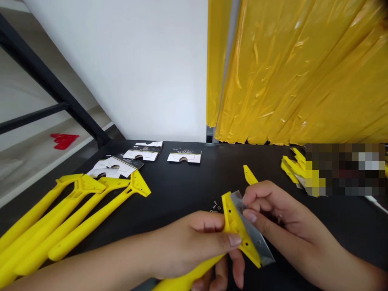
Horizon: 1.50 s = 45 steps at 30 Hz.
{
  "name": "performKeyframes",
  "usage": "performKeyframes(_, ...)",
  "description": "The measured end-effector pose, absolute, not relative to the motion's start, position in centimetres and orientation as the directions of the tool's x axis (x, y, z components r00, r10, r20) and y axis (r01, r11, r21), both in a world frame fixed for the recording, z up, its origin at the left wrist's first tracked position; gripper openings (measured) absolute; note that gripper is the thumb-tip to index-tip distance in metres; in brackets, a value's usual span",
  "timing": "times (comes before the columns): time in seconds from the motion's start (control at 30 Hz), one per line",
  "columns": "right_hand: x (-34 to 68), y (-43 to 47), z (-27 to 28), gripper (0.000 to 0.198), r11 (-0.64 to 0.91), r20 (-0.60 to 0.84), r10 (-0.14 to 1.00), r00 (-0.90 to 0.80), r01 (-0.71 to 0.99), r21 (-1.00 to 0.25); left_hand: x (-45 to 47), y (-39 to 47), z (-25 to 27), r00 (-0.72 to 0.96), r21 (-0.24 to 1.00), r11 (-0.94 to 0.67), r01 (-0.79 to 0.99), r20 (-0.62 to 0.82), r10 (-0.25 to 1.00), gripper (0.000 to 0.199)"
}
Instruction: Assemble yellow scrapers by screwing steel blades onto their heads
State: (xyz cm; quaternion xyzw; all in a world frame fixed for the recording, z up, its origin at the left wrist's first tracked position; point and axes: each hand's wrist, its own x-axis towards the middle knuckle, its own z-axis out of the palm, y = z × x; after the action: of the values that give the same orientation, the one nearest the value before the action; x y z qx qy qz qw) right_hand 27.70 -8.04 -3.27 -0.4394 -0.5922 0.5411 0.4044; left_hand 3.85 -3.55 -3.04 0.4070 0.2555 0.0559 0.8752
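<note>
A yellow scraper handle (237, 228) is held above the near part of the table, right of center, its flared head tilted toward the right. A grey metal blade (257, 238) lies along the head's right edge (whether it is fully seated, I cannot tell). The left hand (194, 240) grips the head, thumb pressed on its face and some fingers curled beneath. The right hand (285, 222) has thumb and index finger pinched together at the blade's far half; whether a small part is caught there too is unclear.

The blade could probably skew if the left thumb eased, and a fingertip sliding along its edge might get cut. Just beyond the head lie small screws (215, 205), which a bump could scatter across the black tabletop (172, 190).

A yellow strip (249, 175) shows beyond the right hand. On the left lie more yellow handles (93, 218); farther back, printed cards (184, 156). Yellow plastic sheeting (303, 81) hangs at far right.
</note>
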Motion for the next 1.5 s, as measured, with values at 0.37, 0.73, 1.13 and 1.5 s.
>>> performKeyframes(0.37, 27.2, -8.2, -3.6, 0.018, 0.099, 0.052, 0.950, -0.306, 0.140, -0.985, 4.1, -4.3, -2.4, 0.846, 0.780, 0.611, 0.134, -0.411, 0.339, 0.044)
performKeyframes(0.73, 27.8, -8.3, -3.9, 0.013, 0.143, 0.057, 0.917, -0.396, 0.192, -0.971, 4.0, -4.5, -2.0, 0.774, 0.807, 0.532, 0.256, -0.501, 0.388, 0.051)
performKeyframes(1.13, 26.7, -8.4, -4.0, 0.024, -0.092, -0.104, 0.930, -0.352, 0.049, -0.995, 4.4, -4.2, -1.7, 0.681, 0.792, 0.445, 0.417, -0.597, 0.424, 0.062)
performKeyframes(1.5, 27.2, -7.5, -3.3, 0.045, -0.068, -0.195, 0.871, -0.450, 0.282, -0.957, 4.1, -4.1, -1.4, 0.635, 0.796, 0.452, 0.403, -0.599, 0.488, 0.063)
